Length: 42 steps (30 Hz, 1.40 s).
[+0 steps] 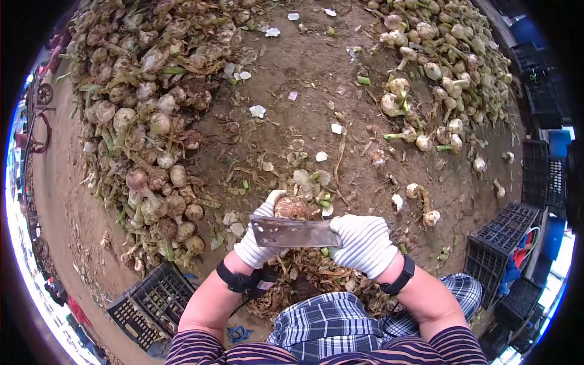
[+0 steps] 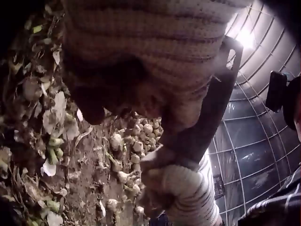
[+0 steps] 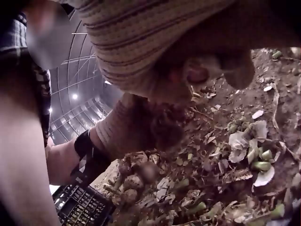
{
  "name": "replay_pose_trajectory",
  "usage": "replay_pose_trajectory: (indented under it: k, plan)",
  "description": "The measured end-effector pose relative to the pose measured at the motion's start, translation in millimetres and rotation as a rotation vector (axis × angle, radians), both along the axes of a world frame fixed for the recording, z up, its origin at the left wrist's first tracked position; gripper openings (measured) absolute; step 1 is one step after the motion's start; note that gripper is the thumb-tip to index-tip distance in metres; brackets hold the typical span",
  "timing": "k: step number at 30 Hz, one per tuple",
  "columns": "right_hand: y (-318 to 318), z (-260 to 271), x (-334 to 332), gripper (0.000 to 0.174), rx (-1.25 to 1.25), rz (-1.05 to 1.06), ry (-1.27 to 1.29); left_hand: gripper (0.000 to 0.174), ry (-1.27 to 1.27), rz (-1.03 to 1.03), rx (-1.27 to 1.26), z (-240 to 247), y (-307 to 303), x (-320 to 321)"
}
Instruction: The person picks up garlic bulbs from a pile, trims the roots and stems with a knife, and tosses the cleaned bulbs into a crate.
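Note:
In the head view my left hand [image 1: 258,234], in a striped white glove, grips a brown, ringed bulb [image 1: 291,207] from its left side. My right hand [image 1: 365,246], gloved alike, holds a broad cleaver [image 1: 292,232] at its right end. The dark, stained blade lies crosswise in front of the bulb and overlaps the left hand, hiding part of its fingers. From the left wrist, the blade [image 2: 214,110] reaches up past the left hand, with a hole near its far end. The right wrist view shows the bulb [image 3: 167,134] in shadow at the left fingers.
A big heap of stalked bulbs [image 1: 146,121] rises at left, another heap [image 1: 456,67] at far right. Loose bulbs [image 1: 431,218], peelings and cut stalks litter the soil between. Black crates stand at lower left [image 1: 152,304] and right [image 1: 502,237]. Dry scraps [image 1: 322,277] lie below the hands.

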State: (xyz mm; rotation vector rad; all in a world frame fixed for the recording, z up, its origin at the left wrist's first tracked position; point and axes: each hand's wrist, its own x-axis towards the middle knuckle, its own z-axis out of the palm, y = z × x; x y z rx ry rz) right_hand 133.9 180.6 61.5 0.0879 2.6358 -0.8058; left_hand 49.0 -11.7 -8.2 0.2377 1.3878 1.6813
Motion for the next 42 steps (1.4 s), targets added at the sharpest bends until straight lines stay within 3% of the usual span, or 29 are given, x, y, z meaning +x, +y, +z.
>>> replay_pose_trajectory:
  k: [1, 3, 4, 5, 7, 8, 9, 10, 11, 12, 13, 16, 19, 21, 22, 23, 24, 25, 28, 31, 32, 33, 35, 37, 38, 39, 40, 41, 42]
  plan:
    - [-1.5, 2.4, -0.9, 0.010, -0.045, -0.006, -0.003, 0.048, -0.002, -0.005, 0.002, -3.3, 3.9, 0.2]
    - [-4.6, -3.9, 2.9, 0.013, -0.014, 0.010, -0.024, 0.039, -1.189, 0.311, 0.286, -16.5, 10.1, -0.1]
    - [-6.4, -8.5, 5.6, 0.014, -0.082, -0.032, 0.017, 0.033, -0.821, 0.226, 0.297, -20.0, 7.8, 10.4]
    - [-7.4, -12.2, 6.8, 0.015, -0.149, -0.072, 0.061, 0.033, -0.825, 0.222, 0.296, -12.5, 11.4, 19.0]
    - [-6.9, -17.5, 8.7, 0.013, -0.066, -0.086, 0.070, 0.031, 0.012, 0.084, -0.017, 8.8, 20.8, 31.4]
    - [-4.6, -22.4, 13.0, 0.013, -0.067, -0.078, 0.104, 0.034, -0.824, 0.292, 0.349, -24.3, 8.3, 30.6]
    - [-1.0, -28.5, 18.3, 0.013, -0.069, -0.068, 0.133, 0.034, -0.824, 0.292, 0.349, 4.3, 11.5, 23.6]
    - [10.0, -36.8, 18.2, 0.020, 0.127, -0.133, -0.250, 0.049, -0.089, 0.101, 0.141, 39.6, 9.5, 21.1]
    - [33.1, -46.3, 25.4, 0.022, 0.125, -0.135, -0.407, 0.064, 0.653, -0.097, -0.068, 61.0, 9.6, 12.9]
    - [41.4, -65.7, 46.2, 0.023, 0.223, -0.150, -0.481, 0.075, 0.694, -0.213, -0.037, 49.0, 2.8, 11.0]
    - [45.4, -70.3, 53.5, 0.021, 0.264, -0.148, -0.429, 0.075, 0.924, 0.016, -0.058, 62.0, 14.5, -0.3]
    - [50.4, -53.9, 39.7, 0.016, 0.217, -0.269, -0.210, 0.084, 1.289, 0.054, -0.437, 28.5, 10.0, -40.2]
    - [44.9, -51.3, 38.2, 0.011, 0.121, -0.437, -0.145, 0.089, 1.007, 0.041, -0.567, 15.3, -7.2, -42.8]
    - [30.8, -54.0, 38.2, 0.009, -0.061, -0.411, -0.083, 0.081, 0.949, 0.144, -0.400, -7.1, -14.1, -36.4]
    - [22.0, -50.1, 38.6, 0.008, -0.292, -0.523, -0.178, 0.075, 0.469, 0.277, -0.195, -6.9, -11.0, -28.0]
    - [13.0, -53.2, 40.6, 0.007, -0.373, -0.516, -0.099, 0.069, -0.016, 0.390, 0.008, -7.2, -9.0, -22.6]
    - [7.0, -48.6, 35.3, 0.006, -0.457, -0.564, -0.106, 0.058, -0.145, 0.243, 0.043, -11.7, -15.2, -28.0]
    - [2.7, -43.2, 29.5, 0.005, -0.541, -0.611, -0.112, 0.058, -0.148, 0.241, 0.042, -13.2, -15.7, -21.5]
    - [-4.0, -40.3, 21.4, 0.006, -0.603, -0.618, -0.009, 0.045, -0.627, 0.557, 0.090, 2.0, -0.1, -3.9]
    - [-6.5, -37.0, 9.1, 0.007, -0.507, -0.535, -0.026, 0.044, -0.583, 0.474, 0.191, -1.3, 6.9, -0.5]
    - [-5.4, -33.5, 2.5, 0.009, -0.394, -0.482, -0.123, 0.045, -0.600, 0.617, 0.192, 27.6, 25.7, -0.1]
    - [-4.4, -37.7, 8.7, 0.009, -0.397, -0.481, -0.126, 0.045, -0.601, 0.620, 0.189, 29.4, 20.2, -1.0]
    - [3.5, -59.9, 37.3, 0.014, -0.316, -0.437, -0.439, 0.045, -0.684, 0.488, 0.308, 35.6, 2.2, -8.1]
    - [4.0, -107.6, 97.7, 0.018, -0.346, -0.520, -0.339, 0.056, -0.426, 0.512, 0.451, 44.1, 7.1, -17.5]
    - [5.4, -112.2, 94.3, 0.019, -0.269, -0.486, -0.440, 0.058, -0.280, 0.662, 0.289, 68.4, 31.4, -21.9]
    - [-1.2, -111.7, 96.2, 0.020, -0.191, -0.462, -0.554, 0.057, -0.284, 0.440, 0.419, 67.3, 41.8, -35.7]
    - [-5.6, -114.7, 83.3, 0.020, -0.188, -0.394, -0.522, 0.053, -0.043, 0.272, 0.402, 77.9, 58.8, -40.2]
    - [-5.5, -115.9, 64.5, 0.019, -0.175, -0.335, -0.480, 0.053, -0.022, 0.281, 0.394, 85.1, 59.7, -51.1]
    - [-3.4, -100.2, 53.9, 0.014, -0.396, -0.494, -0.344, 0.062, 0.457, 0.180, 0.214, 91.8, 62.3, -59.4]
